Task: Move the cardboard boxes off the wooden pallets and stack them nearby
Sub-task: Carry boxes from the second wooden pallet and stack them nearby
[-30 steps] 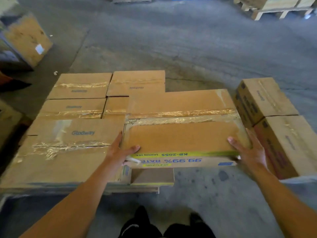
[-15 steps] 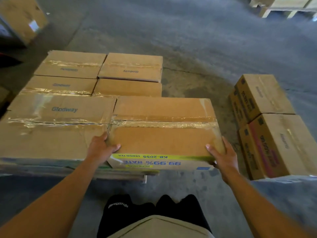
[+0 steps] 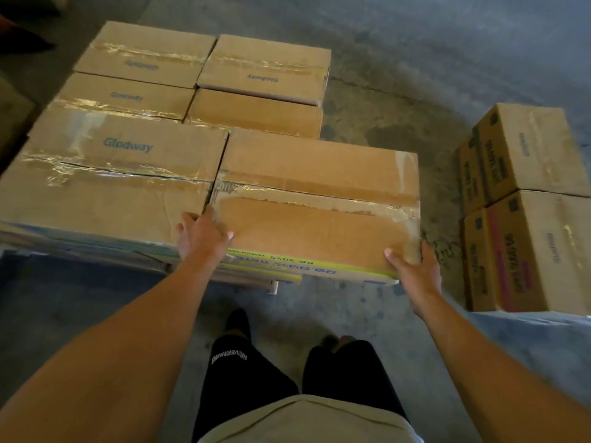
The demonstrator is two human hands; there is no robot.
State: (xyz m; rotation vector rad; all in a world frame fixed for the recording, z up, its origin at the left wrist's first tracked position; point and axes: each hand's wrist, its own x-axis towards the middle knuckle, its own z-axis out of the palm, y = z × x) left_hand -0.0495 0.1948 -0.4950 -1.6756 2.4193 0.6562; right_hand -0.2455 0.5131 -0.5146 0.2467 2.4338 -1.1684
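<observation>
I hold a taped cardboard box (image 3: 316,215) with a yellow-green printed front edge, its near right part jutting past the stack below. My left hand (image 3: 200,235) grips its near left corner, thumb on top. My right hand (image 3: 412,266) grips the near right corner, thumb on the lid. It lies level with a large Glodway box (image 3: 108,177) to its left. Three more boxes (image 3: 265,68) sit behind on the same stack. The pallet (image 3: 271,286) shows only as a sliver under the front edge.
Two stacks of cardboard boxes (image 3: 531,212) stand on the concrete floor at the right, a gap of bare floor (image 3: 367,123) between them and the pallet. My legs in black shorts (image 3: 256,372) are close to the pallet's front. Dark objects lie at the far left.
The box and both hands have come closer and lower in view, the box now lying against the Glodway box. My view has tilted further down toward my legs.
</observation>
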